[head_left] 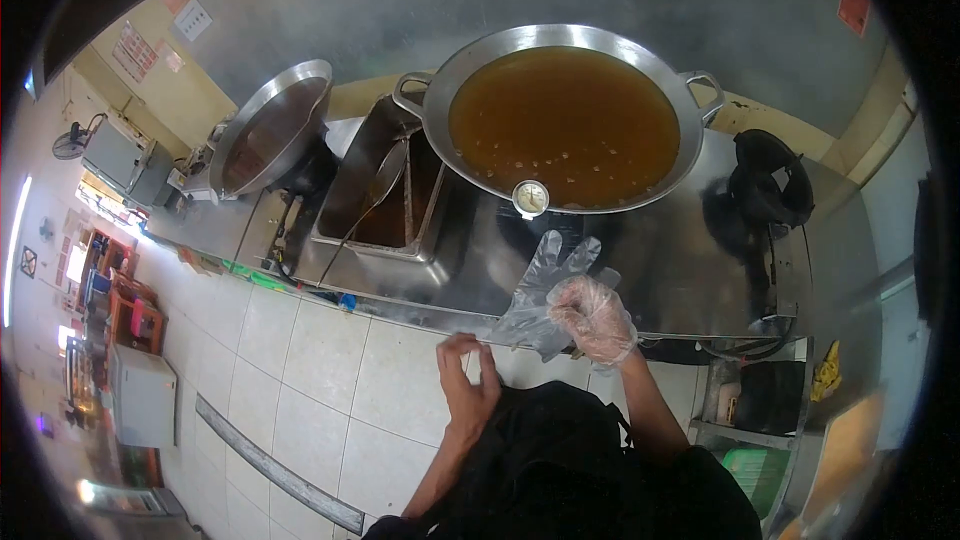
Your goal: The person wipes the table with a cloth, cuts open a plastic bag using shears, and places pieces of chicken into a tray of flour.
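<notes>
Black clothing [560, 470] nearest. My R grip [592, 320], gloved, pinched loose glove [540, 290] by table [680, 290] edge; L grip [467, 383] bare, empty, half-curled. Judged gloving approx. half-done; next move needed L grip straightened.

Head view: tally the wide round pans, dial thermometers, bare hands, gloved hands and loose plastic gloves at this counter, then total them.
Wide round pans: 2 (large pan, left-side pan)
Dial thermometers: 1 (dial thermometer)
Bare hands: 1 (left hand)
Gloved hands: 1 (right hand)
Loose plastic gloves: 1 (loose glove)
Total: 6
</notes>
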Motion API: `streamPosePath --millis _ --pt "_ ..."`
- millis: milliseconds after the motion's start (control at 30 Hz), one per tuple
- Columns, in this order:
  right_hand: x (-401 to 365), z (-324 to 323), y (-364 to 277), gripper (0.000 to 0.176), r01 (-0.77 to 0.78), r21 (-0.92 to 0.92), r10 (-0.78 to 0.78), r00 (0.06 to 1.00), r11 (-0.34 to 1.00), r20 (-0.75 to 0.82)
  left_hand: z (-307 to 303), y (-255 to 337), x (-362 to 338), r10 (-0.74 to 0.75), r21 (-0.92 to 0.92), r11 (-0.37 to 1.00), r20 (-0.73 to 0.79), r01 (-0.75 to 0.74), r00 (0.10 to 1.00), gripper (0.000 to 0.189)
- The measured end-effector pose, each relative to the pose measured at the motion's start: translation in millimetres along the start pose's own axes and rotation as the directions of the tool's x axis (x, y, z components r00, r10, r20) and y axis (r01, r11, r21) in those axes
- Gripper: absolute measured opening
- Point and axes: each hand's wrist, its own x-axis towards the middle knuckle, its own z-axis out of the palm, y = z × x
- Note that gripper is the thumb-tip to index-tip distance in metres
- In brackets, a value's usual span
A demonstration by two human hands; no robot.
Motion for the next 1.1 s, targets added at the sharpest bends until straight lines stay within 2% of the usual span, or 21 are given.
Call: streamPosePath --millis 67,100,200,267,333,367,400,433,467,533,567,600,667,733,767,800,867,900,1033,1067,1100 --pt "4 1 -7 0.018 0.020 -0.027 -0.017 0.996 0.999 0.087 -11 27 -2 0.118 -0.214 0.972 0.100 -0.095 0.988 0.012" --pt "3 3 -10 0.020 0.046 -0.052 -0.035 0.982 0.998 0.183 -13 39 5 0.092 -0.275 0.961 0.235 -0.025 0.967 0.013" --pt "1 10 -26 0.025 0.094 -0.103 -0.058 0.948 0.990 0.312 0 23 5 0.021 -0.293 0.951 0.365 0.094 0.931 0.013" --pt "1 13 -29 0.028 0.067 -0.113 -0.026 0.944 0.991 0.329 3 -3 -9 0.151 -0.329 0.944 0.332 -0.036 0.931 0.013" --pt "-2 19 -21 0.031 0.156 0.230 -0.238 0.889 0.961 0.391 5 -20 -34 -0.246 -0.372 0.800 0.514 0.471 0.822 0.012" --pt "-7 24 -43 0.026 0.046 0.189 -0.128 0.885 0.981 0.448 5 -26 -38 -0.236 -0.373 0.801 0.523 0.468 0.819 0.012" --pt "-7 27 -48 0.026 0.050 0.190 -0.130 0.892 0.981 0.433 4 -33 -40 -0.184 -0.191 0.895 0.666 0.403 0.723 0.014" --pt "-8 30 -50 0.019 0.139 0.047 -0.145 0.883 0.989 0.447 2 -34 -38 -0.163 -0.019 0.957 0.789 0.288 0.592 0.018" --pt "-10 32 -53 0.014 0.222 -0.098 -0.153 0.873 0.970 0.463 5 -32 -39 -0.153 -0.020 0.960 0.798 0.280 0.583 0.018" --pt "-15 39 -63 0.018 0.226 -0.128 -0.133 0.855 0.966 0.501 12 -24 -43 0.277 -0.219 0.961 0.732 -0.170 0.622 0.030" --pt "-20 46 -68 0.016 0.352 -0.298 -0.133 0.813 0.887 0.567 13 -34 -57 0.014 -0.154 0.961 0.858 0.231 0.513 0.057" --pt "-28 52 -69 0.016 0.475 -0.442 -0.114 0.768 0.761 0.630 22 -43 -66 0.029 -0.182 0.952 0.854 0.247 0.520 0.059" --pt "-41 73 -48 0.024 0.575 -0.400 -0.316 0.774 0.714 0.548 39 -42 -70 0.020 -0.239 0.915 0.830 0.324 0.558 0.063" --pt "-48 71 -57 0.021 0.467 -0.450 -0.080 0.756 0.762 0.650 52 -47 -74 -0.076 -0.295 0.812 0.802 0.504 0.592 0.067" --pt "-42 90 -38 0.018 0.543 -0.554 0.089 0.658 0.631 0.747 55 -49 -76 -0.131 -0.336 0.728 0.788 0.598 0.602 0.070" --pt "-47 88 -34 0.018 0.542 -0.554 0.088 0.660 0.632 0.746 55 -52 -77 -0.188 -0.379 0.625 0.775 0.682 0.603 0.072" --pt "-62 73 -64 0.015 0.790 -0.531 -0.218 0.602 0.307 0.769 48 -56 -77 -0.255 -0.489 0.392 0.756 0.779 0.603 0.076" --pt "-68 70 -68 0.015 0.793 -0.526 -0.218 0.597 0.308 0.772 45 -59 -75 -0.262 -0.541 0.281 0.751 0.793 0.606 0.078" --pt "-95 66 -70 0.016 0.564 -0.128 -0.426 0.736 0.816 0.527 26 -52 -54 -0.159 -0.635 -0.086 0.770 0.768 0.619 0.087" --pt "-104 67 -69 0.017 0.477 0.011 -0.432 0.785 0.879 0.445 14 -37 -48 -0.132 -0.627 -0.153 0.779 0.764 0.613 0.091" --pt "-108 70 -57 0.017 0.474 -0.043 -0.428 0.828 0.880 0.363 2 -22 -42 -0.104 -0.613 -0.220 0.788 0.759 0.607 0.095"
